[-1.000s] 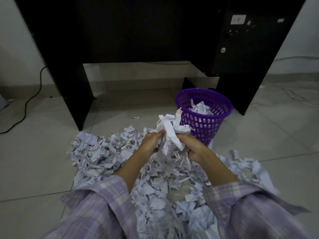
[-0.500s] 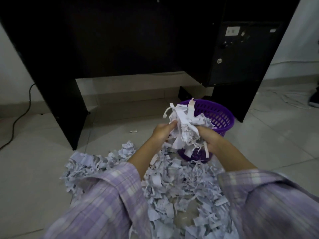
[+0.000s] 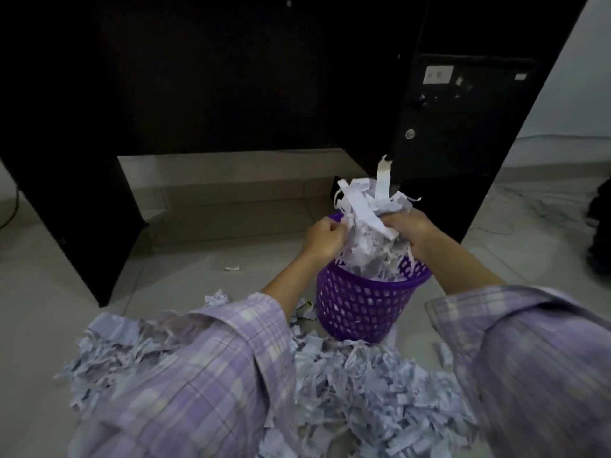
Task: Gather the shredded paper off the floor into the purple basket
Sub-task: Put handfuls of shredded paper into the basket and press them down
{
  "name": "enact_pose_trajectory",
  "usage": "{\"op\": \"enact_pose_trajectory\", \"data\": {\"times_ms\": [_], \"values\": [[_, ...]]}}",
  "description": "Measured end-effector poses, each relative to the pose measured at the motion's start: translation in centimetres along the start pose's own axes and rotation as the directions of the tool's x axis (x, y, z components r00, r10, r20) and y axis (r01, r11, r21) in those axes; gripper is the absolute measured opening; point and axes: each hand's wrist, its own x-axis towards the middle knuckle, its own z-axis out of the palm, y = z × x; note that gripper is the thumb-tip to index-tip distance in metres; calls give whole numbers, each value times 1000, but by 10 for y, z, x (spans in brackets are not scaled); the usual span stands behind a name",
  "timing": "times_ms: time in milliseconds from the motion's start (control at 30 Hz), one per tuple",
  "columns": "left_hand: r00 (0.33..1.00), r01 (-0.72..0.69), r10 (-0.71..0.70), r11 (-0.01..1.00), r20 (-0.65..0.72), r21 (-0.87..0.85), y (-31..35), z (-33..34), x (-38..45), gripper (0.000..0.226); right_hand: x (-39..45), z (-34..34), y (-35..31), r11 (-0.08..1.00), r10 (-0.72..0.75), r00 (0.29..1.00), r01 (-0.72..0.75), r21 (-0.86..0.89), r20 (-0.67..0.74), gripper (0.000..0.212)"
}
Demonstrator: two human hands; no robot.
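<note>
A purple perforated basket (image 3: pixel 360 309) stands on the tiled floor in the middle of the view. Directly over its opening I hold a bundle of white shredded paper (image 3: pixel 367 219), pressed between my left hand (image 3: pixel 324 238) and my right hand (image 3: pixel 413 231). Strips from the bundle hang down into the basket. A large heap of shredded paper (image 3: pixel 363 381) covers the floor in front of the basket and under my arms. My checked sleeves hide part of the heap.
A black desk (image 3: pixel 231 77) stands right behind the basket, its left leg panel (image 3: pixel 66 226) on the floor at the left and a cabinet with a lock (image 3: pixel 463 127) at the right. One stray paper scrap (image 3: pixel 232 268) lies on the tiles. A dark object (image 3: pixel 600 226) is at the right edge.
Both hands have carried the paper bundle up and forward, from the heap to above the basket's opening. The view has shifted closer to the desk.
</note>
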Motion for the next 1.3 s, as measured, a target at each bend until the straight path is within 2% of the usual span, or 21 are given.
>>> {"op": "enact_pose_trajectory", "data": {"times_ms": [100, 133, 233, 267, 333, 433, 500, 600, 700, 800, 900, 967, 1033, 1067, 1133, 1200, 1300], "values": [[1000, -18, 13, 981, 28, 195, -16, 18, 18, 26, 22, 1, 24, 996, 84, 996, -83, -26, 16, 39], [999, -16, 2, 967, 54, 253, -20, 22, 22, 30, 25, 1, 29, 990, 141, 988, -139, -34, 63, 52], [996, -16, -18, 936, 92, 352, -30, 32, 35, 44, 43, -1, 39, 951, 310, 929, -302, -69, 203, 109], [995, -18, -20, 926, 97, 377, -32, 34, 37, 45, 49, -1, 42, 943, 332, 913, -317, -101, 238, 117], [994, -34, -14, 907, 110, 420, -38, 37, 41, 43, 68, -2, 52, 944, 327, 914, -309, -113, 240, 111], [990, -61, -8, 880, 142, 471, -45, 41, 46, 43, 67, 4, 50, 972, 228, 944, -208, -108, 238, 70], [982, -76, -18, 872, 188, 483, -49, 45, 45, 49, 62, 13, 52, 969, 213, 945, -171, -180, 249, 51], [978, -109, 6, 868, 210, 485, -58, 53, 40, 55, 62, 28, 66, 928, 240, 926, -130, -348, 292, 44], [981, -145, 61, 856, 182, 496, -68, 59, 40, 58, 68, 41, 77, 907, 266, 909, -124, -402, 321, 37], [977, -193, 114, 834, 181, 517, -75, 62, 43, 61, 75, 50, 81, 872, 300, 907, -135, -470, 296, 21], [970, -234, 160, 810, 181, 538, -84, 64, 46, 59, 88, 61, 79, 852, 308, 916, -145, -503, 257, 35], [967, -248, 171, 796, 188, 552, -87, 67, 47, 57, 100, 61, 88, 820, 275, 925, -82, -567, 264, 33], [966, -256, 182, 785, 185, 564, -89, 68, 48, 55, 110, 59, 96, 774, 317, 911, -89, -627, 262, 22], [967, -253, 181, 783, 182, 568, -88, 68, 49, 54, 110, 60, 101, 779, 362, 890, -126, -614, 276, 14], [972, -228, 154, 791, 176, 568, -84, 66, 46, 53, 107, 60, 103, 758, 463, 836, -201, -621, 294, 38], [976, -207, 134, 807, 170, 553, -81, 62, 42, 52, 105, 59, 100, 753, 534, 795, -292, -589, 289, 51], [978, -194, 117, 816, 172, 545, -80, 59, 39, 52, 101, 43, 84, 802, 569, 768, -438, -406, 295, 41]]}}
